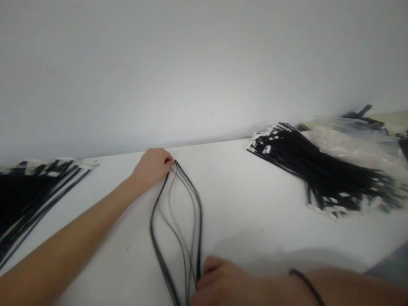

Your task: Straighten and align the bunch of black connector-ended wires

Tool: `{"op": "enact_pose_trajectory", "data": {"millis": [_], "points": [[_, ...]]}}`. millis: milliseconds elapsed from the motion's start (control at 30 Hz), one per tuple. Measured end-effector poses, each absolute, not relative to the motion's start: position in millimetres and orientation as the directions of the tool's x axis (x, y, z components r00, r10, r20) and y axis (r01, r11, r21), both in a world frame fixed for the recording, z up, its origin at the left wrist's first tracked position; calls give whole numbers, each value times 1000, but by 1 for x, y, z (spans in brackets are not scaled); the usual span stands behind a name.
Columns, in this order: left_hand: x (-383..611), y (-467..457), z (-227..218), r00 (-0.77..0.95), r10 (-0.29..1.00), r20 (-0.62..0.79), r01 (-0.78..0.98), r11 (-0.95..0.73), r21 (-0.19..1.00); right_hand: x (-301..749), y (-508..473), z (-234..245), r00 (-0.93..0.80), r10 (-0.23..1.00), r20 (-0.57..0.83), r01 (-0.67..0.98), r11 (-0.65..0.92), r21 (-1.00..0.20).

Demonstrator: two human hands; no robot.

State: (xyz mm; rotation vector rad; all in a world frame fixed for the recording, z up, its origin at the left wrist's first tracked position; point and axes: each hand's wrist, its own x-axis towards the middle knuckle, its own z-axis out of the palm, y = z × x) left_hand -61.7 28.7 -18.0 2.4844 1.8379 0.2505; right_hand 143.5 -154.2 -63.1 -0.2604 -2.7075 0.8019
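Several thin black cables (200, 212) run down the white table from my left hand toward my right. My left hand (154, 166) is closed in a pinch on their upper end, near the table's back edge. Between the hands the cables bow apart into loops. At the bottom of the view my right hand (223, 280) is closed around the cables' lower part, its fingers partly hidden and blurred. A dark band (306, 284) circles my right wrist. The lower ends of the cables are out of view.
On the right lies a large bundle of black cables (312, 161) with white tips. Behind it is a clear plastic bag (357, 144). Another pile of black cables (28, 195) lies at the left. A pale wall (197, 72) rises behind the white table (236, 187).
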Motion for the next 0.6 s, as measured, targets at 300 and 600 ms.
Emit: {"op": "enact_pose_trajectory", "data": {"millis": [300, 600], "points": [[-13, -15, -9, 471, 882, -6, 844, -448, 296, 146, -139, -38, -769, 622, 144, 376, 624, -685], [-48, 23, -14, 305, 948, 95, 924, -319, 209, 142, -156, -48, -962, 212, 173, 32, 714, -699]]}}
